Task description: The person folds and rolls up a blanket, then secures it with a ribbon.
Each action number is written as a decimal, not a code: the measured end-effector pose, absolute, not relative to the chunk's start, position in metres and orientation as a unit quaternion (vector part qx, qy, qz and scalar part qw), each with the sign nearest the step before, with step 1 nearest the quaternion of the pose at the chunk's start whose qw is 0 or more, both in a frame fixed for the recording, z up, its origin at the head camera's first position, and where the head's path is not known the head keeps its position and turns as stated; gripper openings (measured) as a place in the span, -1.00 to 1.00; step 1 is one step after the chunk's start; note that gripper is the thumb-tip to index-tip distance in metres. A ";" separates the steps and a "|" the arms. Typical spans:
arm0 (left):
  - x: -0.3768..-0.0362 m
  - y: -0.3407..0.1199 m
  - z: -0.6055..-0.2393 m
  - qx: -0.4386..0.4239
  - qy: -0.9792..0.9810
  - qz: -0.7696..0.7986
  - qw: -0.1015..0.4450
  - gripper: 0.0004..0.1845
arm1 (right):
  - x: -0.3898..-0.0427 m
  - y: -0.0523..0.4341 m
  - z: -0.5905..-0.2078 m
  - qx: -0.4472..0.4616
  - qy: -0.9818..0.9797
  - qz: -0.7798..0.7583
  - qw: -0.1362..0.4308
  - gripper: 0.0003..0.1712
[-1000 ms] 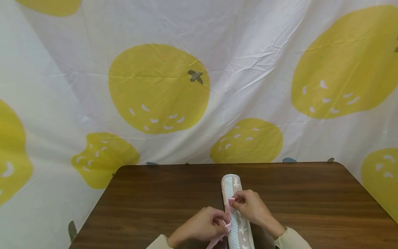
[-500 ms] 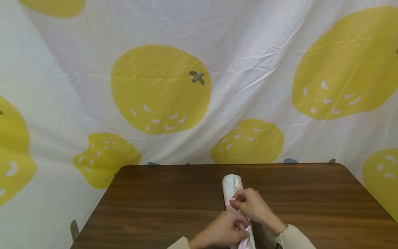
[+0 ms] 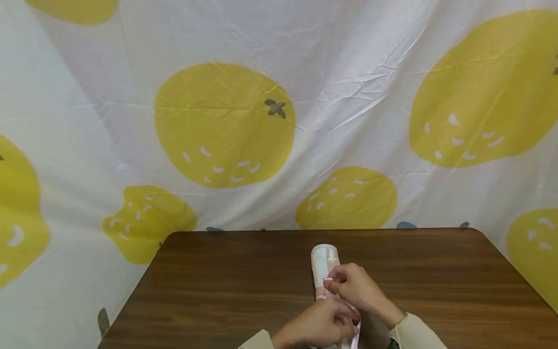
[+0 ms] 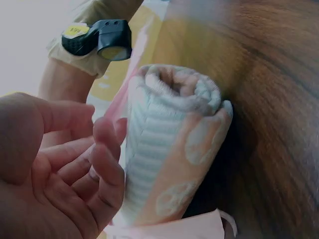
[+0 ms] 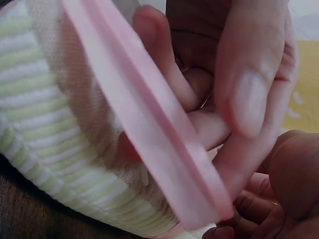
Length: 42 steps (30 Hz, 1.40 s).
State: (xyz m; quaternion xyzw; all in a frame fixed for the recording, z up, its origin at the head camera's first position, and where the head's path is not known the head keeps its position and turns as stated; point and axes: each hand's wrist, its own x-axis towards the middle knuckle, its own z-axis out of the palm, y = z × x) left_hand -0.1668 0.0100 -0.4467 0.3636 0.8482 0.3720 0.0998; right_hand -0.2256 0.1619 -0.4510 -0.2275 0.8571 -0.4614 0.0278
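Note:
A rolled-up towel [image 3: 324,259] with stripes and pale motifs lies lengthwise on the table, its spiral end showing in the left wrist view. A flat pink ribbon [image 5: 144,114] passes round it. My right hand [image 3: 357,288], above the roll, pinches a short end of the ribbon between thumb and fingertips. Lower down, my left hand [image 3: 320,322] reaches across the roll and holds the longer part of the ribbon at its right side. The left hand covers much of the roll in the head view, and the crossing of the ribbon is hidden.
The brown wooden table [image 3: 235,271] has rounded far corners. Behind it hangs a white cloth [image 3: 357,126] printed with large yellow fruit. A small black device [image 4: 114,40] sits on the right wrist by the cream sleeve.
My left hand has moved from the left of the towel across to its right side, drawing the ribbon over it. The right hand keeps its pinch almost in place.

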 end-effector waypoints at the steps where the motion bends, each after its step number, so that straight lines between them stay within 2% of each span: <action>1: -0.168 0.008 -0.446 0.366 0.852 0.362 0.095 -0.87 | -0.225 0.162 -0.451 -0.227 0.857 -0.462 0.029 -0.85; 6: -0.176 -0.004 -0.444 0.298 0.842 0.434 0.117 -0.90 | -0.225 0.162 -0.450 -0.226 0.858 -0.459 0.030 -0.87; 8: -0.180 -0.008 -0.443 0.266 0.834 0.470 0.109 -0.93 | -0.225 0.162 -0.450 -0.229 0.859 -0.458 0.027 -0.89; 18: -0.198 -0.027 -0.441 0.175 0.832 0.526 0.005 -0.92 | -0.226 0.163 -0.450 -0.235 0.847 -0.476 0.038 -0.95; 22: -0.203 -0.030 -0.445 0.171 0.832 0.527 -0.009 -0.83 | -0.225 0.162 -0.450 -0.232 0.846 -0.478 0.035 -0.93; 30: -0.208 -0.024 -0.453 0.180 0.830 0.528 -0.001 -0.69 | -0.226 0.161 -0.450 -0.232 0.851 -0.470 0.030 -0.91; 42: -0.210 -0.018 -0.457 0.197 0.831 0.520 -0.024 -0.72 | -0.225 0.160 -0.447 -0.235 0.846 -0.476 0.035 -0.87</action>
